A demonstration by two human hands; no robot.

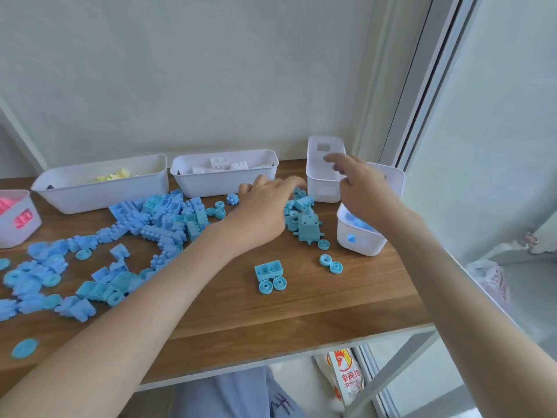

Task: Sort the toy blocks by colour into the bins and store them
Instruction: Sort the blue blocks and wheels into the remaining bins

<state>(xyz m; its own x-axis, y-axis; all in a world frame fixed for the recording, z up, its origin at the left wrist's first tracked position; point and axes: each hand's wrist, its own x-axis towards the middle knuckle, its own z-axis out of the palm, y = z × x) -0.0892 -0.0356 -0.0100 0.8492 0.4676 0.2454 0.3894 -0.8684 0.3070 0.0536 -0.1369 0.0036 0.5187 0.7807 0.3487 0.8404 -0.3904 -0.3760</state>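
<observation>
Head view: the wooden counter carries blue blocks strewn from nine o'clock to the centre, and a smaller blue cluster at about one o'clock. The left grip lies palm-down on the far edge of that cluster with its fingers bent onto the pieces. Whether it is grasping any of them I cannot tell. The right grip hovers over the blue bin at two o'clock, blurred, with its fingers loose and spread: released, nothing seen in it.

The step looks like gathering this cluster for the blue bin. It would go best as a modest handful, lifted clear and dropped straight in, with the right grip steadying the bin or moving aside.

In the way is the tall empty bin, just beyond the cluster and likely easy to knock. The loose wheels nearby may roll off the edge.

The white-block bin stands at twelve, the yellow bin at eleven and the pink bin at nine. A snack packet lies below the counter.
</observation>
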